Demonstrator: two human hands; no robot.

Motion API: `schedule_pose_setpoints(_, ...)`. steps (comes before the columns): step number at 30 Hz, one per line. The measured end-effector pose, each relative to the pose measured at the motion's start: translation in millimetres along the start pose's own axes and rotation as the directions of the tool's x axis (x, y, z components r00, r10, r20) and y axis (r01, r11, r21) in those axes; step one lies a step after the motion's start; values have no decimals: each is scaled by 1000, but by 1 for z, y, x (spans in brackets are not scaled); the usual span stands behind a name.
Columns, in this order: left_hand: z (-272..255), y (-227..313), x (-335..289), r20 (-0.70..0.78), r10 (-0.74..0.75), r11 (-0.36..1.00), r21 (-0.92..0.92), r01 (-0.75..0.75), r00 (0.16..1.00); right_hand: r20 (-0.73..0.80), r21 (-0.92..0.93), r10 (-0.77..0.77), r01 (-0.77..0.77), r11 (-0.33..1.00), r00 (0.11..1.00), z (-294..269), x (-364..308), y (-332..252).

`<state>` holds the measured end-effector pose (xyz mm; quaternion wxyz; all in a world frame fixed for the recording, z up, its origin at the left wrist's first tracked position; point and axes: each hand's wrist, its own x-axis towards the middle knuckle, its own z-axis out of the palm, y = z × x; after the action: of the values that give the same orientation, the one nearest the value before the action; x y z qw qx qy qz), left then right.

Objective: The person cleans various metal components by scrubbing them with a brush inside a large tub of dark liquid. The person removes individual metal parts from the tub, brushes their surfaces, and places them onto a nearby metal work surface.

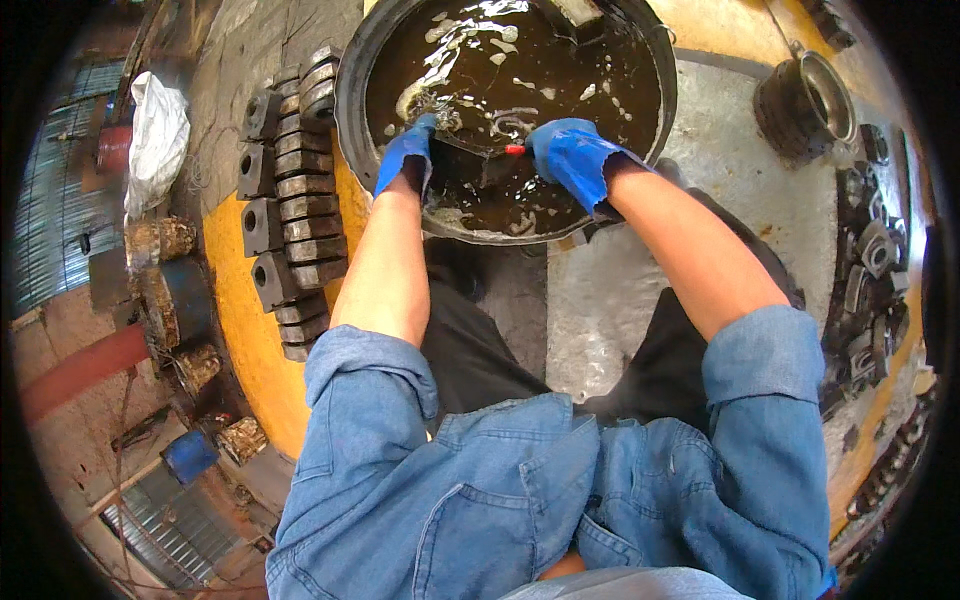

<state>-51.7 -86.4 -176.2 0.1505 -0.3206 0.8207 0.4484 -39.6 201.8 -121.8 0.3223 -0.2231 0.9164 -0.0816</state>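
A round black tub (353, 110) of murky brown liquid stands in front of me. My left hand (412, 150), in a blue rubber glove, reaches into its near left side; the liquid hides the fingers. My right hand (568, 150), gloved likewise, dips in at the right with its fingers curled. A small red end (515, 150) sticks out beside those fingers; the rest of that thing is hidden. Between my hands a dark, flat-edged piece (462, 168) shows at the surface, mostly under the liquid, its kind unclear. The left hand is at its left edge.
Rows of dark metal blocks (308, 190), some with round holes (262, 228), line the floor at left. At the tub's far rim a blocky piece (578, 12) juts in. A rusty metal cylinder (790, 105) stands to the right. Many metal parts (877, 250) lie along the far right.
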Motion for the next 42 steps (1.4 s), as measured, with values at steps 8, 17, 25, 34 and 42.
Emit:
schedule_pose_setpoints(8, 1, 1, -10, 58, -83, 994, -73, 87, 995, -155, 124, 106, -87, 989, 982, 12, 0, 26)
schedule_pose_setpoints(17, 21, 23, -38, 175, -72, 903, -406, 139, 982, -308, 358, 183, -64, 931, 934, 40, 45, 61)
schedule_pose_setpoints(25, 28, -12, -21, 166, 1, 952, -303, 50, 986, -152, 384, 196, -125, 915, 969, 21, 37, 17)
schedule_pose_setpoints(34, 42, -15, -20, 227, 18, 880, -465, 92, 974, -327, 674, 503, -175, 717, 800, 27, 41, 32)
schedule_pose_setpoints(42, 40, -19, -21, 231, 6, 748, -647, 148, 973, -299, 929, 578, 95, 357, 760, 33, 45, 84)
